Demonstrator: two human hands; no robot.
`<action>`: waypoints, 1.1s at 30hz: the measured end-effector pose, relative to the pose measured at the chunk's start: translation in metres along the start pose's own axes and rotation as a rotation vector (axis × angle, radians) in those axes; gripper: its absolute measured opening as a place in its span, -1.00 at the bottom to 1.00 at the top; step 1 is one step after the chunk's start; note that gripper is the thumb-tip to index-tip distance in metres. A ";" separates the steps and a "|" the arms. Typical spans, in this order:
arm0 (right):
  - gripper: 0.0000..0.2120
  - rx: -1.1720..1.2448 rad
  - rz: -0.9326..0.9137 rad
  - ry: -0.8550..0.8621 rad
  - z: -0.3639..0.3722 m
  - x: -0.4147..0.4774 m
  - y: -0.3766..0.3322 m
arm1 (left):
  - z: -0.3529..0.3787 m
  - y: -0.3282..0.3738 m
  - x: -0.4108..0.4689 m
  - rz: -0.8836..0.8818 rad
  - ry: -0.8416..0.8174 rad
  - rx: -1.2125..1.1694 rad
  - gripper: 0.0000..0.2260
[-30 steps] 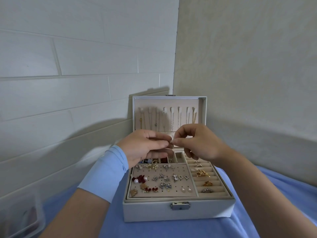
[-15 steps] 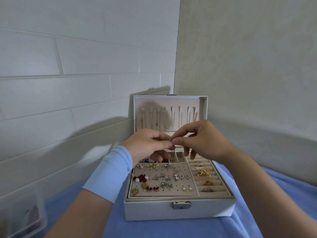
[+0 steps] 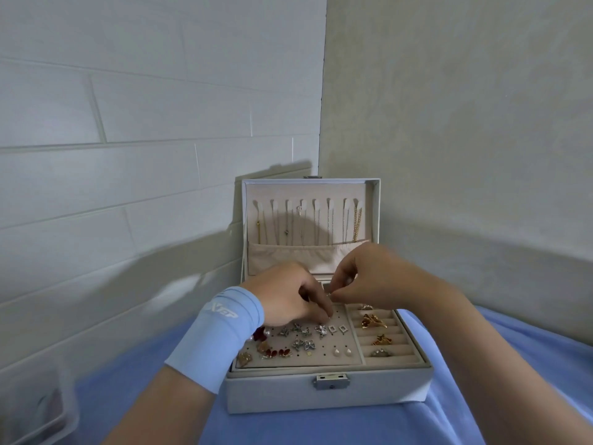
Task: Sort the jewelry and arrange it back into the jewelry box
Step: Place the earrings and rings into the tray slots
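White jewelry box [image 3: 327, 396] on blue cloth [image 3: 321, 428].

The left hand [image 3: 285, 297] covers the far rows of the earring pad [image 3: 330, 343]; the tiny piece [image 3: 329, 294] the right hand [image 3: 372, 281] pinches is too small to tell.

surface: blue cloth [image 3: 321, 428] | on it: jewelry box [image 3: 272, 393], clear container [image 3: 38, 409]

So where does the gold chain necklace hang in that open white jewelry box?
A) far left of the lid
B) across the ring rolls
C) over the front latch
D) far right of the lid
D: the gold chain necklace hangs at the far right of the upright lid of the white jewelry box.
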State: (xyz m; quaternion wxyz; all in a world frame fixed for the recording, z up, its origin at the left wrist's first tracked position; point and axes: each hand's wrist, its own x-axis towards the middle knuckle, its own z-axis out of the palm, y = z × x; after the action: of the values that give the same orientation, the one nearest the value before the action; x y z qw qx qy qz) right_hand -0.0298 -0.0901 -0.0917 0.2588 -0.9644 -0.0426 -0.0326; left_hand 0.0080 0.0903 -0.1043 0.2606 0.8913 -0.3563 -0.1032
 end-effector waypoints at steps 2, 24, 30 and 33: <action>-0.94 -0.035 0.002 -0.013 0.002 0.001 0.001 | -0.003 -0.002 0.000 -0.010 0.029 -0.020 -0.96; -0.77 0.327 -0.139 0.091 -0.003 -0.006 -0.013 | -0.014 -0.009 -0.005 -0.102 0.223 -0.298 -0.85; -0.84 0.363 -0.142 0.103 -0.005 -0.006 -0.014 | -0.015 -0.007 -0.007 -0.106 0.181 -0.414 -0.81; -0.84 0.342 -0.132 0.098 -0.005 -0.006 -0.013 | -0.014 -0.007 -0.006 -0.110 0.161 -0.421 -0.81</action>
State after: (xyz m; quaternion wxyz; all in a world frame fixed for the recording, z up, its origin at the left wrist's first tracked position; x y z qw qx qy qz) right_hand -0.0372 -0.0823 -0.0813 0.4179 -0.8988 -0.0982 -0.0886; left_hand 0.0125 0.1042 -0.0961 0.4623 0.8408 -0.2560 -0.1176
